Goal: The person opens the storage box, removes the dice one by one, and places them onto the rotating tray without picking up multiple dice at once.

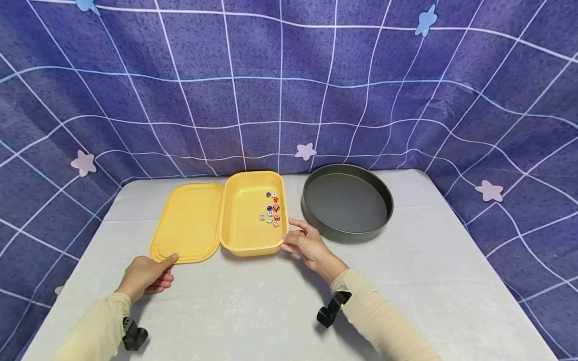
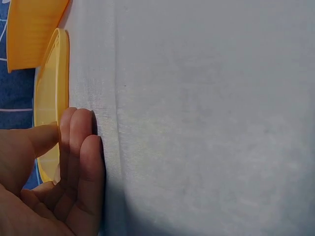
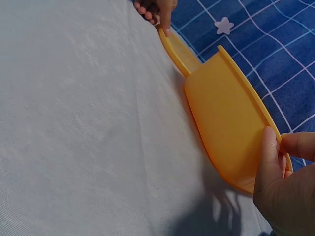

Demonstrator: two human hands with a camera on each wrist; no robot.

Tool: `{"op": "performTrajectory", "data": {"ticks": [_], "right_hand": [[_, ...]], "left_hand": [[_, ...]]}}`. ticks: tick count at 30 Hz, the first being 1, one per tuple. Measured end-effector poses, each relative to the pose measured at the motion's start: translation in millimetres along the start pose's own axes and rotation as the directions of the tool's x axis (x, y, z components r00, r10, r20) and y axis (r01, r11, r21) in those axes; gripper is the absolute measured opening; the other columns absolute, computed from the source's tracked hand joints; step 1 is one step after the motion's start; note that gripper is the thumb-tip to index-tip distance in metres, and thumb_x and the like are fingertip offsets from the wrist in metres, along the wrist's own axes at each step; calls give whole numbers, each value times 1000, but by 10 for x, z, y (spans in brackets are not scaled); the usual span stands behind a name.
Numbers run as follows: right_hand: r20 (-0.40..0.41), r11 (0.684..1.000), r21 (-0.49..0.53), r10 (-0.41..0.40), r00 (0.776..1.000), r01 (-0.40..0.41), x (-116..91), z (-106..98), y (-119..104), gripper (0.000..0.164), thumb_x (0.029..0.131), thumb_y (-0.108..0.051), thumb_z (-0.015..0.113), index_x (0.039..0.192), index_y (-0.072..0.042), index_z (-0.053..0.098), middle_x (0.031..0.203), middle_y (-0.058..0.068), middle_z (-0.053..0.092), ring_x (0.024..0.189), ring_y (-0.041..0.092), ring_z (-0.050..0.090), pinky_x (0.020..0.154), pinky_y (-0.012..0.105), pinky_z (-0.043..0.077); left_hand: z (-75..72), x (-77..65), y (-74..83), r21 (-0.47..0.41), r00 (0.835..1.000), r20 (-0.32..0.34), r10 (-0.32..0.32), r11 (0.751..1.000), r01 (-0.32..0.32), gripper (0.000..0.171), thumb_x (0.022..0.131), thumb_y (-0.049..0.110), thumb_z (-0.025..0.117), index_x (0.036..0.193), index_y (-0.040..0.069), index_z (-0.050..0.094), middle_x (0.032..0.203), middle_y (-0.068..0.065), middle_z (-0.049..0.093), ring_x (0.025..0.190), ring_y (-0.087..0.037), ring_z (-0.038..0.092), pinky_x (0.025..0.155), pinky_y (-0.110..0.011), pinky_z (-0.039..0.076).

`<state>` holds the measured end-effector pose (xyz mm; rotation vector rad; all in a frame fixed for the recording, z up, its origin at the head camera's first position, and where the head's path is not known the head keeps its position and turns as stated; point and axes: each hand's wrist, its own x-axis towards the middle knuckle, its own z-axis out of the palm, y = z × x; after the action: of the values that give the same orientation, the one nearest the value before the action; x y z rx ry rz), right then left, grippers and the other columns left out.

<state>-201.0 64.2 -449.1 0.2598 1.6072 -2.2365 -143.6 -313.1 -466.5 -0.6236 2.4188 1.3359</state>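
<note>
A yellow plastic container point(image 1: 244, 220) stands in the middle of the table, with several small red, blue and white dice point(image 1: 276, 208) gathered in its right half. Its near right corner is held by my right hand point(image 1: 309, 246), thumb and fingers at the rim, as the right wrist view shows too. To the left lies a flat yellow lid point(image 1: 189, 220), its far right edge against the container. My left hand point(image 1: 146, 276) pinches the lid's near left corner, thumb on top; in the left wrist view the fingers point(image 2: 81, 132) are on the underside.
A round dark grey pan point(image 1: 346, 200) stands right of the container, close behind my right hand. A pale cloth covers the table point(image 1: 253, 311). Behind it hangs a blue curtain point(image 1: 253, 100) with white lines and stars.
</note>
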Motion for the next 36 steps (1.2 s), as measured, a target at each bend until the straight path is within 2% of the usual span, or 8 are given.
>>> {"op": "performTrajectory", "data": {"ticks": [12,17,22,26,28,29,33,36], "right_hand": [[-2,1000,-4,3,1000,-3,10,-9,1,60,83,15,59,139,0,42,90,9,57,68,13,65,70,26,57],[9,999,-41,9,1000,-9,-7,-52,-62,59,84,13,61,139,2,42,94,13,59,72,17,67,74,30,57],[60,990,-144,-2,998,11,-53,-248,-300,60,85,8,61,141,1,40,106,15,59,82,19,65,88,43,52],[115,976,-191,-80,990,101,-108,-544,-621,60,89,3,58,144,-1,35,112,11,56,90,18,64,97,48,46],[123,964,-198,-153,981,176,-142,-726,-789,59,91,1,56,145,0,32,114,10,56,95,16,64,98,46,45],[119,956,-197,-196,973,217,-157,-824,-866,59,92,1,56,145,1,31,113,9,57,96,15,64,97,43,47],[79,917,-200,-335,939,345,-210,-1213,-1116,55,94,-1,56,144,1,33,109,0,60,99,8,61,91,29,51],[44,891,-236,-388,921,387,-222,-1500,-1226,53,94,-5,58,143,-3,36,107,-8,60,99,3,59,87,20,50]], "left_hand": [[1,18,18,3,1000,7,0,1000,0,52,90,50,60,83,-2,63,62,-1,68,53,-11,65,53,-29,56],[-15,10,61,2,999,47,-6,1000,6,49,91,47,59,83,-1,63,62,-1,67,54,-11,65,53,-29,56],[-78,-19,131,76,991,133,10,997,-21,48,93,46,58,83,-1,60,65,-3,67,56,-12,64,55,-30,56],[-142,-51,224,160,985,156,72,982,-97,49,94,44,56,89,-5,60,71,-5,66,62,-14,65,58,-31,56],[-165,-61,281,170,974,168,149,969,-177,49,95,41,57,97,-8,58,79,-8,67,68,-16,65,62,-32,57],[-175,-65,310,170,964,175,201,958,-231,48,96,38,57,102,-10,57,83,-10,67,71,-17,65,63,-33,57],[-201,-75,437,168,899,177,400,888,-429,48,96,31,58,120,-10,52,98,-18,67,84,-20,66,69,-32,56],[-205,-88,545,204,861,136,490,837,-508,49,95,31,60,126,-6,53,105,-20,66,88,-16,65,69,-28,55]]}}
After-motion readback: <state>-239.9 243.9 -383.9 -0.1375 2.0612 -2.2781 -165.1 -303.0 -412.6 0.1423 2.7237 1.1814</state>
